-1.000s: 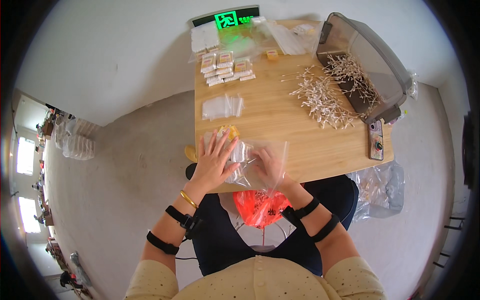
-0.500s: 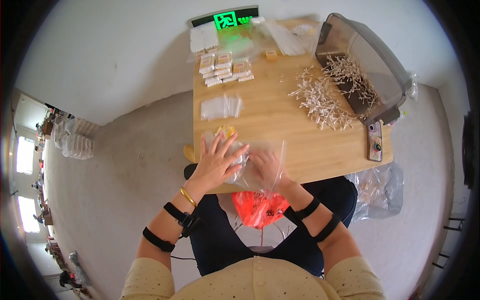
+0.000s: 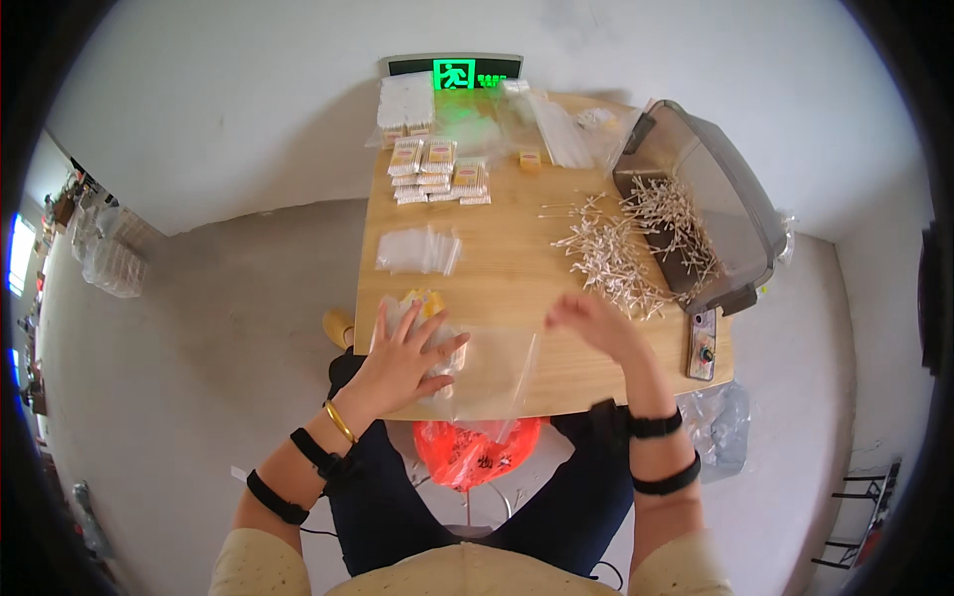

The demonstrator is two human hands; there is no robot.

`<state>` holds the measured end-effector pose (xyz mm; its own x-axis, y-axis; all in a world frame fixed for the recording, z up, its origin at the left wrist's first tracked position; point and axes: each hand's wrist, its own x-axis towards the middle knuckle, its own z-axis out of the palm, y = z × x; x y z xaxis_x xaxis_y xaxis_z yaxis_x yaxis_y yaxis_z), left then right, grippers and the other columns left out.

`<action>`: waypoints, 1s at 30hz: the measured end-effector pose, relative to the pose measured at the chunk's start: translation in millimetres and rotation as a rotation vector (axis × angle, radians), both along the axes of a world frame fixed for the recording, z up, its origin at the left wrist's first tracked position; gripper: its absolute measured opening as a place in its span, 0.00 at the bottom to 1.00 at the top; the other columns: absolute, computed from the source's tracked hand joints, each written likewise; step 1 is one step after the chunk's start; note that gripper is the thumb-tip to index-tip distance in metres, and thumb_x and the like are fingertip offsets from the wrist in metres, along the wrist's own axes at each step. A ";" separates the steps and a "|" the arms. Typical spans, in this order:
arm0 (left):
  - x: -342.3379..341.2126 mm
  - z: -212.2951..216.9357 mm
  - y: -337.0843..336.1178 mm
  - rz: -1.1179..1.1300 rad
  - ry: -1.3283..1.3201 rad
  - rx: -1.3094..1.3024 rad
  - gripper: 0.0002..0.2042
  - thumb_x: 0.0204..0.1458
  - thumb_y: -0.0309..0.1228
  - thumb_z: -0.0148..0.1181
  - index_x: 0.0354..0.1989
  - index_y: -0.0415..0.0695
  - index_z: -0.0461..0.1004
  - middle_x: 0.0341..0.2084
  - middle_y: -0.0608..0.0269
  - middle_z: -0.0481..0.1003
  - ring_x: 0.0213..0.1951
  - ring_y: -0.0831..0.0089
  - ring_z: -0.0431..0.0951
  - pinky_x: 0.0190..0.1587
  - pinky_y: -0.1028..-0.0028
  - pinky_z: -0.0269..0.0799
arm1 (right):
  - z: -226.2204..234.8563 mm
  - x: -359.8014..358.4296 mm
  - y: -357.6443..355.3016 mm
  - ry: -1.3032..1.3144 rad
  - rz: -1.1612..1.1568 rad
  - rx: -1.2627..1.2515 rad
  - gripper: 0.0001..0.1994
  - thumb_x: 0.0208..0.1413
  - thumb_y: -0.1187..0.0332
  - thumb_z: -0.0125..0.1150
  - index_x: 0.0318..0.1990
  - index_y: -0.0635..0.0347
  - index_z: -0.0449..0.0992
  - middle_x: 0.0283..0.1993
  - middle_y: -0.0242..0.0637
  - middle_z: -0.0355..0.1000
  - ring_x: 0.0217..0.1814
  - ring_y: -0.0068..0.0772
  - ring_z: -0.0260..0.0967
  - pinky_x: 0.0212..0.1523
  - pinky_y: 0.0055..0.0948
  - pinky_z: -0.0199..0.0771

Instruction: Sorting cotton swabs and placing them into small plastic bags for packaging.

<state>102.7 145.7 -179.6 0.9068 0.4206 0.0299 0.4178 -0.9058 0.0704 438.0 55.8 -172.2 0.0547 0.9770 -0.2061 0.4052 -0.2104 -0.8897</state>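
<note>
My left hand [image 3: 405,360] lies with fingers spread over clear plastic bags at the table's near edge, pressing them down. Yellow printed slips [image 3: 425,300] poke out beyond its fingertips. To its right, a clear zip bag [image 3: 492,372] lies flat, its lower end reaching over the edge. My right hand [image 3: 601,326] is raised above the table, right of this bag and just short of a loose heap of cotton swabs [image 3: 618,263]. Motion smears its fingers, which look bent, so I cannot make out whether they hold anything.
A grey translucent bin [image 3: 735,179] lies on its side with swabs spilling out. Filled swab packs [image 3: 437,159] are stacked at the far left, near flat clear bags [image 3: 412,250]. A phone [image 3: 702,343] sits at the right edge. A red plastic bag [image 3: 472,452] hangs below the table.
My right hand has left the clear zip bag and moved right and up from the table. My left hand stays spread on the bags. The whole view has shifted.
</note>
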 end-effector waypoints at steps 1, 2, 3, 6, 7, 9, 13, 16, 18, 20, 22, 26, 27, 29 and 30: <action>-3.0 0.4 0.1 0.011 0.000 0.006 0.32 0.58 0.56 0.55 0.71 0.68 0.61 0.71 0.59 0.57 0.72 0.46 0.52 0.68 0.28 0.39 | 6.2 1.4 31.4 -0.072 -0.079 0.080 0.13 0.62 0.60 0.62 0.39 0.63 0.82 0.33 0.34 0.80 0.37 0.21 0.71 0.41 0.30 0.72; -3.6 0.6 -0.5 0.016 -0.008 0.010 0.32 0.58 0.57 0.55 0.71 0.68 0.61 0.71 0.59 0.57 0.72 0.45 0.51 0.68 0.28 0.39 | 15.0 -1.3 63.3 -0.150 -0.164 0.159 0.13 0.61 0.61 0.63 0.39 0.64 0.81 0.33 0.36 0.79 0.36 0.20 0.70 0.37 0.30 0.71; -3.8 -0.5 -1.0 0.019 -0.015 0.010 0.32 0.57 0.57 0.56 0.71 0.69 0.61 0.71 0.60 0.57 0.72 0.45 0.51 0.67 0.27 0.39 | 13.6 -3.1 95.4 -0.087 -0.224 0.156 0.14 0.59 0.61 0.64 0.40 0.65 0.80 0.34 0.37 0.80 0.37 0.22 0.71 0.37 0.31 0.72; -0.1 -3.9 0.6 0.012 -0.042 -0.007 0.33 0.56 0.57 0.58 0.71 0.70 0.61 0.71 0.61 0.57 0.72 0.45 0.50 0.66 0.25 0.38 | -27.8 3.8 187.1 -0.168 -0.329 0.151 0.21 0.57 0.58 0.68 0.48 0.67 0.80 0.40 0.37 0.79 0.43 0.25 0.74 0.46 0.28 0.73; 1.2 -5.9 1.2 0.008 -0.052 -0.028 0.33 0.55 0.57 0.58 0.71 0.70 0.61 0.71 0.61 0.56 0.73 0.45 0.50 0.66 0.24 0.38 | -46.0 8.4 212.4 -0.217 -0.348 0.140 0.23 0.55 0.56 0.69 0.50 0.68 0.79 0.41 0.39 0.79 0.43 0.27 0.75 0.46 0.30 0.74; 0.6 -6.8 1.4 0.015 -0.058 -0.067 0.34 0.54 0.58 0.59 0.71 0.71 0.61 0.72 0.63 0.55 0.73 0.45 0.49 0.66 0.22 0.38 | -63.5 2.2 248.9 -0.304 -0.374 0.123 0.28 0.53 0.53 0.71 0.53 0.69 0.76 0.44 0.41 0.79 0.45 0.32 0.75 0.47 0.32 0.74; -3.1 -3.6 2.8 0.037 -0.079 -0.099 0.33 0.54 0.58 0.59 0.70 0.72 0.61 0.72 0.63 0.56 0.73 0.45 0.48 0.66 0.22 0.39 | -85.1 -20.0 282.0 -0.287 -0.469 0.088 0.35 0.49 0.50 0.72 0.56 0.72 0.72 0.47 0.48 0.78 0.47 0.41 0.77 0.47 0.36 0.76; -5.2 -5.7 4.2 0.039 -0.093 -0.132 0.33 0.54 0.58 0.59 0.70 0.73 0.61 0.72 0.63 0.55 0.73 0.46 0.48 0.66 0.23 0.39 | -98.6 -29.6 292.4 -0.305 -0.569 0.145 0.34 0.48 0.51 0.73 0.53 0.73 0.73 0.45 0.49 0.78 0.45 0.43 0.78 0.45 0.37 0.76; -8.6 -4.8 5.7 0.052 -0.079 -0.126 0.33 0.54 0.58 0.59 0.70 0.73 0.61 0.72 0.64 0.56 0.73 0.46 0.48 0.66 0.23 0.40 | -86.5 -37.3 293.0 -0.134 -0.598 0.098 0.32 0.48 0.53 0.76 0.50 0.73 0.74 0.43 0.44 0.78 0.43 0.37 0.77 0.42 0.35 0.76; -3.6 -6.2 3.4 0.029 -0.091 -0.130 0.33 0.54 0.59 0.59 0.70 0.73 0.62 0.72 0.64 0.56 0.73 0.46 0.48 0.66 0.23 0.40 | -90.3 -16.9 294.8 0.002 -0.567 0.062 0.26 0.47 0.55 0.77 0.44 0.69 0.77 0.37 0.40 0.78 0.37 0.33 0.76 0.37 0.33 0.74; -4.1 -7.1 3.3 0.025 -0.095 -0.127 0.33 0.54 0.59 0.59 0.70 0.72 0.62 0.72 0.63 0.56 0.73 0.45 0.49 0.66 0.24 0.39 | -83.0 -2.9 288.2 0.124 -0.545 0.045 0.21 0.47 0.56 0.77 0.39 0.64 0.79 0.32 0.36 0.77 0.32 0.29 0.74 0.33 0.30 0.71; -9.9 -6.2 4.4 0.053 -0.081 -0.091 0.33 0.54 0.59 0.59 0.70 0.73 0.61 0.72 0.63 0.57 0.73 0.45 0.50 0.66 0.24 0.39 | -17.5 -0.2 226.1 0.141 -0.428 0.033 0.19 0.49 0.57 0.76 0.41 0.60 0.79 0.33 0.32 0.75 0.31 0.22 0.69 0.32 0.22 0.65; -6.7 -5.2 3.3 0.041 -0.079 -0.089 0.33 0.54 0.58 0.58 0.70 0.73 0.61 0.72 0.62 0.56 0.73 0.44 0.50 0.66 0.25 0.39 | -5.5 12.7 202.2 0.074 -0.422 0.002 0.21 0.50 0.56 0.76 0.43 0.61 0.78 0.34 0.33 0.75 0.33 0.23 0.69 0.33 0.23 0.66; -6.8 -6.5 2.6 0.035 -0.073 -0.065 0.33 0.55 0.58 0.57 0.71 0.72 0.61 0.72 0.62 0.56 0.73 0.45 0.51 0.66 0.25 0.39 | 8.3 24.2 152.2 -0.102 -0.398 0.042 0.25 0.49 0.53 0.76 0.44 0.65 0.77 0.37 0.36 0.77 0.36 0.27 0.72 0.36 0.29 0.70; -5.9 -8.1 1.3 0.027 -0.079 -0.046 0.33 0.56 0.58 0.57 0.71 0.71 0.61 0.72 0.62 0.56 0.73 0.45 0.51 0.67 0.26 0.40 | 14.8 26.8 116.8 -0.223 -0.392 0.113 0.28 0.48 0.51 0.76 0.44 0.68 0.77 0.37 0.40 0.78 0.38 0.31 0.74 0.38 0.34 0.73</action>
